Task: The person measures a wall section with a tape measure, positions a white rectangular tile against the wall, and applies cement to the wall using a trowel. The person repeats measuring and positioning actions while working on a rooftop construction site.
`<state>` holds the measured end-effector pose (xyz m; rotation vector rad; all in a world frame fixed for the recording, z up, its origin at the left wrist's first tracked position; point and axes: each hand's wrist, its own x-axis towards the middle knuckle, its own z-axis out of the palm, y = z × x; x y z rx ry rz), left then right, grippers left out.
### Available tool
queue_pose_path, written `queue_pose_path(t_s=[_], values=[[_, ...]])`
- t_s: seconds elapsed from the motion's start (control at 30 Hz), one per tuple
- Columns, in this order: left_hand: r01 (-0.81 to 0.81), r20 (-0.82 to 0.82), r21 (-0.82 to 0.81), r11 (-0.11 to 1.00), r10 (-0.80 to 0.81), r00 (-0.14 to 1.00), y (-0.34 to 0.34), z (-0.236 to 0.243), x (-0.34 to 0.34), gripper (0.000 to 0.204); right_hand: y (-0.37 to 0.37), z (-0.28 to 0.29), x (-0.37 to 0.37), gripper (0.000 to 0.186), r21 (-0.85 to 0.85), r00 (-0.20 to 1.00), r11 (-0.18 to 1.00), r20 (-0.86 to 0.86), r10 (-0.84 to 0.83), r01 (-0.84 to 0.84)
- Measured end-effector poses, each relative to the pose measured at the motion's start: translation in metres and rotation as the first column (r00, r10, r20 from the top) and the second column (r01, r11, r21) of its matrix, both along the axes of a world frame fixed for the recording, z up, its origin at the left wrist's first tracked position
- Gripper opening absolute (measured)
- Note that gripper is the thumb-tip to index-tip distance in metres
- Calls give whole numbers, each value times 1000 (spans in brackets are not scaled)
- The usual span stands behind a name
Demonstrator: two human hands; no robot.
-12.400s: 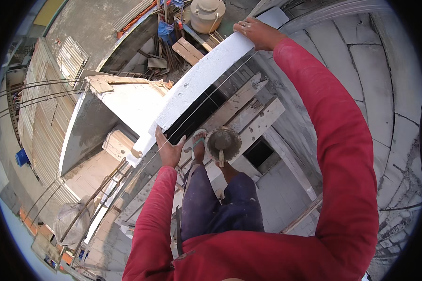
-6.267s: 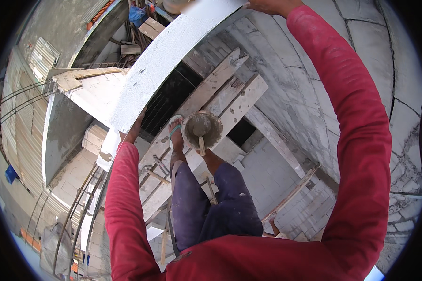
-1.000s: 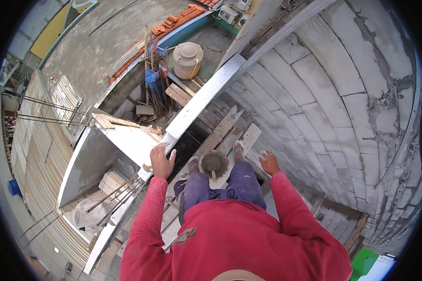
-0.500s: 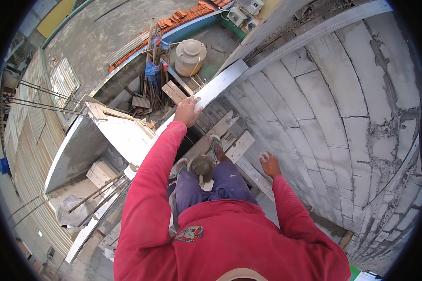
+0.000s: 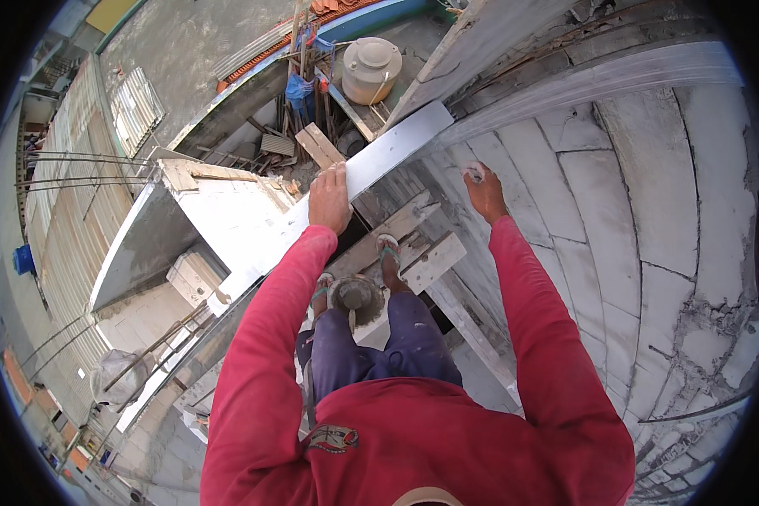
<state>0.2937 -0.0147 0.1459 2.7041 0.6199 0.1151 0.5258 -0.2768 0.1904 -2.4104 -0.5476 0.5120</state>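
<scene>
Worker's L hand rests palm-down on a long white ledge, fingers laid loosely across the top, not closed round it. R hand is raised in front of the block wall, apart from the ledge, fingers curled w/ a whitish patch at the tips; can't tell if it grips anything. Ledge runs diag. from lower L to upper R, in front of the worker, its far end nr the wall. Below, sandaled feet stand on wooden planks, w/ a round bucket of grey mix btwn them. Beyond the ledge: stacked scrap wood, a blue tarp & a pale water tank. Far L, a corrugated roof & a blue container; lower L, a plastic-wrapped bundle beside thin rods.
</scene>
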Motion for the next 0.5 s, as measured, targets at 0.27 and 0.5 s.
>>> queue_pose_path(t_s=[0.27, 0.5], values=[[-33, 24, -10, 999, 33, 999, -8, 0, 8, 85, 10, -25, 24, 27, -8, 1000, 1000, 6, -23, 23], [-50, 33, -42, 998, 51, 998, -8, -3, 4, 83, 24, -37, -17, 25, -106, 996, 993, -76, 41, -49]])
